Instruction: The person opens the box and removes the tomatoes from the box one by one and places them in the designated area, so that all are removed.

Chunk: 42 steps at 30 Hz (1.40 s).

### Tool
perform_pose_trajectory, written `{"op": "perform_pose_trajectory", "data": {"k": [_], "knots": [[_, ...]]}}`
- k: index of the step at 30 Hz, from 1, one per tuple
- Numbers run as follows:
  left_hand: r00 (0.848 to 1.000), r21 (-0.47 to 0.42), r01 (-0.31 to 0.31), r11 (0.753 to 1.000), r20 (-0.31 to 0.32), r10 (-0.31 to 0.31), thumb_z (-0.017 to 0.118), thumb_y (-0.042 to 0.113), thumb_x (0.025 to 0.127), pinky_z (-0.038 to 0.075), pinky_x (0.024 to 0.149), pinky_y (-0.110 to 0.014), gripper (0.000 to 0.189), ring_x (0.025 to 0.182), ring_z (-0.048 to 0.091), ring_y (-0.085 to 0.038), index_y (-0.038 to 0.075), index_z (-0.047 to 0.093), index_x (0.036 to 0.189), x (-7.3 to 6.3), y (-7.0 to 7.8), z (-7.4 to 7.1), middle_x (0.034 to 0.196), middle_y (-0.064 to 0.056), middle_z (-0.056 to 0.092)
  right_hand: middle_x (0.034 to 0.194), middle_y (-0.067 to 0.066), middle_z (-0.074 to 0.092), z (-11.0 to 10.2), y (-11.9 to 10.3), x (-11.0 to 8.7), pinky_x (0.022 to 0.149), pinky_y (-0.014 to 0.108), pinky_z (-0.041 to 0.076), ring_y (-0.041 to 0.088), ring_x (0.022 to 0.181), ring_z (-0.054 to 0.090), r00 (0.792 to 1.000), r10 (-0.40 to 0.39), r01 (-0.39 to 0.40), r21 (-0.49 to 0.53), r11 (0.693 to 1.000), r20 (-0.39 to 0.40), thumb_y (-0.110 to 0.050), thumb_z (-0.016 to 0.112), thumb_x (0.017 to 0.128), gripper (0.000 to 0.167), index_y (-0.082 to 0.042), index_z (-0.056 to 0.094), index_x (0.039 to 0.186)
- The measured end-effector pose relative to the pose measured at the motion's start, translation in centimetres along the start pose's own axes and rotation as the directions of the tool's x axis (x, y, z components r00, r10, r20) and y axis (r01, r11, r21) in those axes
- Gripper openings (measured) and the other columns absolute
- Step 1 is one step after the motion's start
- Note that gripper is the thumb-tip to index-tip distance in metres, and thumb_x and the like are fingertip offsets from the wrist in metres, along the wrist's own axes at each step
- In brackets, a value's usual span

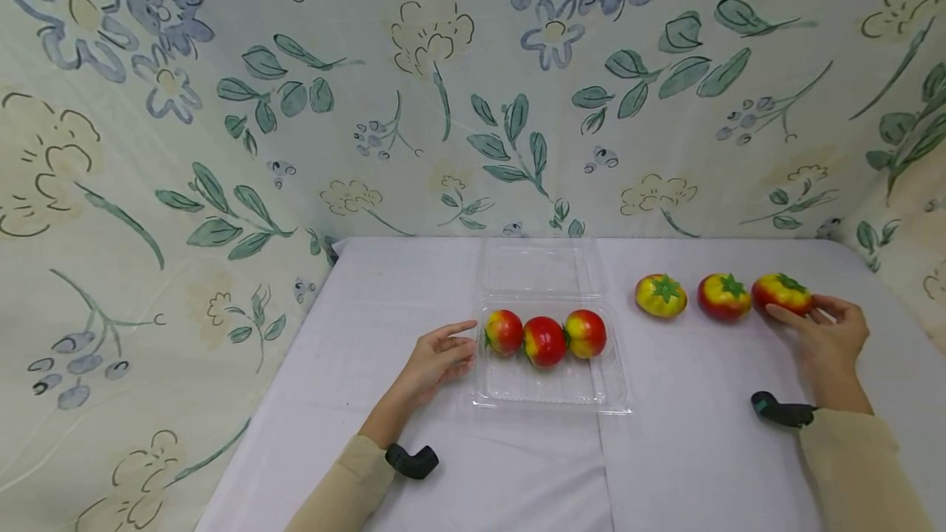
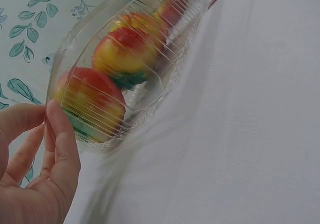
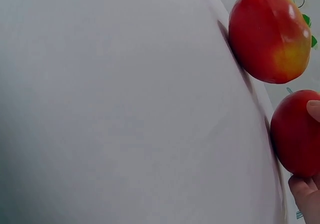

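Note:
My left hand (image 1: pixel 438 360) pinches the left rim of a clear plastic clamshell box (image 1: pixel 550 392) between thumb and fingers, seen closely in the left wrist view. Inside the box, three red-and-yellow fruits with green leafy caps lie in a row: a left fruit (image 1: pixel 504 332), a middle one (image 1: pixel 544 341) and a right one (image 1: pixel 585 333). On the cloth to the right of the box is another row of three such fruits. My right hand (image 1: pixel 833 339) grips the rightmost fruit (image 1: pixel 782 295), thumb in front and fingers at its right side. The right wrist view shows this fruit (image 3: pixel 296 134) partly cut off by the frame.
The box's lid (image 1: pixel 539 265) lies folded back behind it. A left loose fruit (image 1: pixel 661 296) and a middle loose fruit (image 1: pixel 724 297) sit beside the gripped one. White cloth (image 1: pixel 695 450) covers the table, and a flowered curtain (image 1: pixel 443 105) hangs behind.

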<state>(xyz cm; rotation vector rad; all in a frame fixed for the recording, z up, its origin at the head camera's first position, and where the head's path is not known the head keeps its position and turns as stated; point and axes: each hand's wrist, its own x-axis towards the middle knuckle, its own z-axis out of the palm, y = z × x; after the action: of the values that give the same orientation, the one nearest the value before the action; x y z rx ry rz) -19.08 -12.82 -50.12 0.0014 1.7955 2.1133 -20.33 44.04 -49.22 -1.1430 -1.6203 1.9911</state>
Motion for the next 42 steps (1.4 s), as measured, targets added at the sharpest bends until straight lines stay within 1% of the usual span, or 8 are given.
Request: {"op": "perform_pose_trajectory", "data": {"k": [3,6,10,17,21,24,27,42], "knots": [[1.000,-0.003,-0.002,1.000,0.002,0.002,0.068,0.001,0.093,0.060,0.077,-0.029,0.046,0.081,0.066,-0.015,0.004,0.058,0.138,0.0,0.0,0.0,0.102,-0.009,0.066,0.148,-0.015,0.032,0.0,0.0,0.1,0.054,0.013,0.048,0.008,0.145,0.023,1.000,0.003,-0.003,0.009,1.000,-0.007,-0.010,0.093,0.065,0.072,-0.036,0.049,0.116],[1.000,-0.004,-0.004,1.000,0.004,0.004,0.068,0.001,0.093,0.060,0.077,-0.029,0.046,0.081,0.066,-0.015,0.003,0.058,0.138,0.0,0.0,0.0,0.102,-0.009,0.066,0.144,-0.017,0.034,0.0,0.0,0.1,0.078,0.019,0.051,0.007,0.145,0.022,1.000,0.008,-0.008,-0.007,1.000,-0.015,-0.011,0.093,0.066,0.071,-0.037,0.049,0.116],[1.000,-0.010,-0.004,1.000,0.004,0.004,0.068,0.001,0.093,0.060,0.077,-0.028,0.046,0.080,0.066,-0.015,0.003,0.058,0.138,-0.1,0.0,0.0,0.102,-0.009,0.066,0.143,-0.018,0.035,0.0,0.0,-0.1,0.111,0.029,0.030,0.007,0.146,0.022,1.000,0.009,-0.009,-0.034,0.999,-0.027,-0.013,0.093,0.067,0.071,-0.039,0.049,0.117],[1.000,-0.014,-0.007,1.000,0.004,0.007,0.069,0.001,0.093,0.059,0.076,-0.028,0.047,0.080,0.066,-0.015,0.003,0.058,0.138,0.0,0.0,0.0,0.102,-0.009,0.066,0.139,-0.019,0.039,-0.1,0.1,-0.6,0.113,0.029,0.028,0.007,0.145,0.024,0.999,-0.009,0.006,-0.055,0.998,-0.044,-0.015,0.092,0.069,0.070,-0.039,0.049,0.119],[1.000,-0.013,-0.003,1.000,-0.001,0.003,0.069,0.001,0.093,0.060,0.077,-0.028,0.047,0.080,0.066,-0.015,0.003,0.058,0.138,-0.1,0.0,0.0,0.102,-0.009,0.066,0.138,-0.018,0.040,-0.2,0.1,-0.8,0.102,0.020,0.038,0.006,0.142,0.029,0.999,-0.008,0.007,-0.032,0.999,-0.038,-0.013,0.092,0.069,0.069,-0.037,0.050,0.118],[1.000,-0.006,-0.004,1.000,-0.001,0.004,0.069,0.002,0.093,0.059,0.077,-0.028,0.046,0.081,0.066,-0.015,0.004,0.058,0.138,-0.1,0.0,0.0,0.103,-0.010,0.066,0.137,-0.017,0.042,-0.4,0.1,-0.8,0.072,0.014,0.053,0.006,0.137,0.034,1.000,-0.003,0.003,0.008,1.000,-0.030,-0.009,0.093,0.067,0.068,-0.034,0.052,0.115],[1.000,-0.004,-0.005,1.000,0.001,0.005,0.069,0.002,0.093,0.059,0.077,-0.028,0.046,0.082,0.066,-0.015,0.004,0.058,0.138,-0.1,0.0,0.0,0.103,-0.010,0.066,0.129,-0.017,0.046,-0.5,0.0,-0.9,0.046,0.010,0.049,0.005,0.131,0.039,1.000,0.000,0.001,0.046,0.999,-0.021,-0.004,0.093,0.064,0.069,-0.031,0.052,0.113],[1.000,-0.015,-0.007,1.000,0.011,0.007,0.068,0.001,0.093,0.059,0.078,-0.029,0.046,0.082,0.065,-0.016,0.003,0.057,0.138,0.0,0.1,0.0,0.103,-0.010,0.066,0.114,-0.014,0.049,-1.5,-0.9,-1.9,0.050,0.008,0.049,0.004,0.118,0.047,0.998,-0.053,0.055,0.076,0.996,-0.023,-0.005,0.093,0.063,0.068,-0.027,0.054,0.114]]}}
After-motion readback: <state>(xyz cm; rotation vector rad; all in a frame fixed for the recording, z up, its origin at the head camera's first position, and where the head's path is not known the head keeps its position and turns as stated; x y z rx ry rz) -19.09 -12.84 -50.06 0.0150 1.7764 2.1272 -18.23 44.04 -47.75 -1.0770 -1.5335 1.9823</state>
